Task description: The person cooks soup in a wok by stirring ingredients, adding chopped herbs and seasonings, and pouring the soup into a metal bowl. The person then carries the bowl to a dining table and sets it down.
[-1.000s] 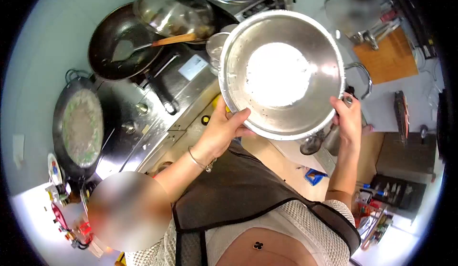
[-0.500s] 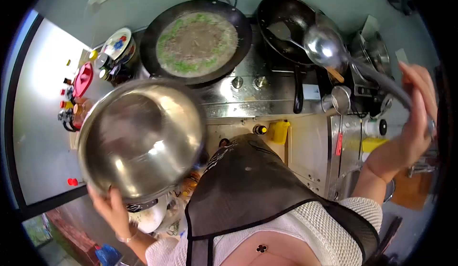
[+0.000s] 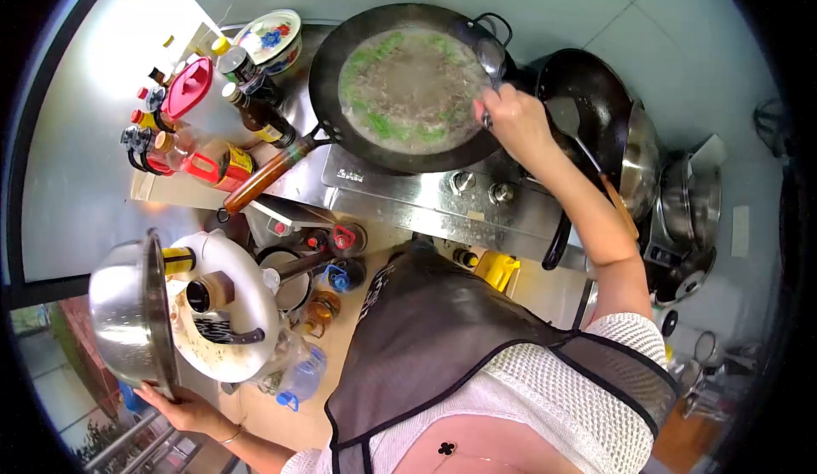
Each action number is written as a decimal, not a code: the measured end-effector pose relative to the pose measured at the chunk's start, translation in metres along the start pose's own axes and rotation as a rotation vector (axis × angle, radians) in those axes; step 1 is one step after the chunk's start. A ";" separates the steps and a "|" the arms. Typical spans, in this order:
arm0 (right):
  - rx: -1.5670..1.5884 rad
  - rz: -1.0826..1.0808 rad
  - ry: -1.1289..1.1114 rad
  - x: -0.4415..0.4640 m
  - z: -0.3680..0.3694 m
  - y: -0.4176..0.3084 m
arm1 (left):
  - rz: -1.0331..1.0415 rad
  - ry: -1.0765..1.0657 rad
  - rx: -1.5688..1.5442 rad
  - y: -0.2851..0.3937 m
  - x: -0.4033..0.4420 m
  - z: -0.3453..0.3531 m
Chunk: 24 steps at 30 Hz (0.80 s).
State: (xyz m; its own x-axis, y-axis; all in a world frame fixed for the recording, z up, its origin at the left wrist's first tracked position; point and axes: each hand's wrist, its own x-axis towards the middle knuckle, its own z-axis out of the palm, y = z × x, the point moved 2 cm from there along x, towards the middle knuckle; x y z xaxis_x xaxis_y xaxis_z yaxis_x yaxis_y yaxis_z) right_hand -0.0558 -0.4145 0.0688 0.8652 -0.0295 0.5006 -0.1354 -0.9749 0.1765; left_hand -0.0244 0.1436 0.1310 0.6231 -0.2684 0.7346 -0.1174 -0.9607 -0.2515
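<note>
My left hand (image 3: 183,410) grips the rim of a large steel bowl (image 3: 128,316), which is tilted on its side at the far left. My right hand (image 3: 511,117) is closed round the handle of a metal ladle (image 3: 491,55), over the right side of a big dark wok (image 3: 328,74). Cloudy soup with green bits and pale shreds (image 3: 413,87) fills the wok. The ladle's head is at the wok's upper right edge. A wooden handle (image 3: 272,172) sticks out from the wok's lower left.
Sauce bottles (image 3: 255,117) and a flowered enamel pot (image 3: 271,40) stand left of the wok. A second wok (image 3: 587,82) with a spatula, and steel pots (image 3: 689,193), are on the right. A white tray with jars (image 3: 242,291) sits lower left, near plastic bottles (image 3: 302,376).
The view has turned to the stove. My right hand let go of the bowl, took the ladle and brought it over the wok. The bowl, in my left hand, has moved left and tipped sideways.
</note>
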 end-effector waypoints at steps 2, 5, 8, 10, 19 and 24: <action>0.157 0.099 0.015 0.001 -0.005 -0.011 | -0.292 0.119 -0.199 0.018 0.008 -0.006; 0.454 0.259 0.023 0.006 -0.005 -0.015 | -0.701 0.020 -0.254 0.022 0.013 -0.003; 0.693 0.332 0.061 0.011 0.009 -0.011 | -1.031 0.031 -1.029 0.025 0.010 0.012; 0.790 0.362 -0.015 0.015 0.019 -0.006 | -1.262 -0.091 -1.201 0.043 0.019 0.007; 0.390 -0.251 0.065 0.059 0.029 0.030 | -1.271 -0.207 -1.581 0.089 0.058 0.014; 0.323 -0.360 -0.063 0.054 0.058 0.047 | -1.100 -0.399 -1.709 0.117 0.096 0.032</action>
State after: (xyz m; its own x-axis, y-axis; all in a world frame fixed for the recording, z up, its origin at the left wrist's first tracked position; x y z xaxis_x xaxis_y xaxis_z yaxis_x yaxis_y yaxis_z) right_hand 0.0130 -0.4745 0.0550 0.8584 0.3190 0.4017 0.3265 -0.9438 0.0517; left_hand 0.0463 0.0074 0.1515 0.9880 0.1379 -0.0692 0.0438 0.1794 0.9828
